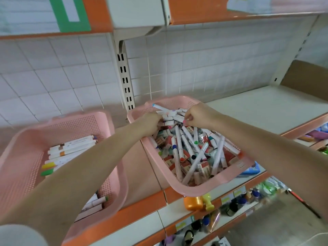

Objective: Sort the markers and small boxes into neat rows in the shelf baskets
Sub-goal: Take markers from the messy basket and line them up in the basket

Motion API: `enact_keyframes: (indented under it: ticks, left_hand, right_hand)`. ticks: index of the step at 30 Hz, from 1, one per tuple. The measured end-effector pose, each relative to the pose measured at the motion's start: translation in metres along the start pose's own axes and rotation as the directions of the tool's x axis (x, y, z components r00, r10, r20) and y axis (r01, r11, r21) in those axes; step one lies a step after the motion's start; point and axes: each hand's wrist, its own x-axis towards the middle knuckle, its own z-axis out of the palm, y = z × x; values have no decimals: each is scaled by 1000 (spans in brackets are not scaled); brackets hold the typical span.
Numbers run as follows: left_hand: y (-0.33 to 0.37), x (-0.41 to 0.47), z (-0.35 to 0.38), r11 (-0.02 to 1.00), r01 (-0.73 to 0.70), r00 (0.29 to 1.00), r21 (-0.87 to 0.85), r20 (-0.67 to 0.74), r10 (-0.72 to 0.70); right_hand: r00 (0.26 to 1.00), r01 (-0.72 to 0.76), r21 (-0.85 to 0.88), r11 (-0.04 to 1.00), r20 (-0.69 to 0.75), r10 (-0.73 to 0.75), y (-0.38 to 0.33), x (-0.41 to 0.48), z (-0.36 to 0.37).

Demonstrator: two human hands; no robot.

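Bunching markers (179,147) in right basket (195,190).
Your left hand (150,122) and right hand (197,114) seem clamped on one bundle (168,114); next, square its ends, lay it in rows.

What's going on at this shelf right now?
A person is sorting stationery with both bare hands. The left hand grips a bundle of markers at the back of the right pink basket, and the right hand pinches the same bundle. The rest of that basket is a jumble of loose markers and small boxes. The left pink basket already holds a row of markers lying side by side.
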Motion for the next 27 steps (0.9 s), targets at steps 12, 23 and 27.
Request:
enact_keyframes:
  ticks: [12, 23, 27]
  left_hand:
    - [-2, -4, 0, 998, -20, 999, -65, -49, 17]
    - [4, -11, -6, 994, -38, 987, -102, -158, 22]
    - [5, -17, -8, 980, -171, 940, -103, -314, 131]
  right_hand:
    - [990, -94, -313, 945, 71, 122, -17, -5, 6]
    - [956, -291, 113, 950, -11, 294, 8, -22, -10]
    - [939, -318, 206, 925, -68, 338, 13, -41, -20]
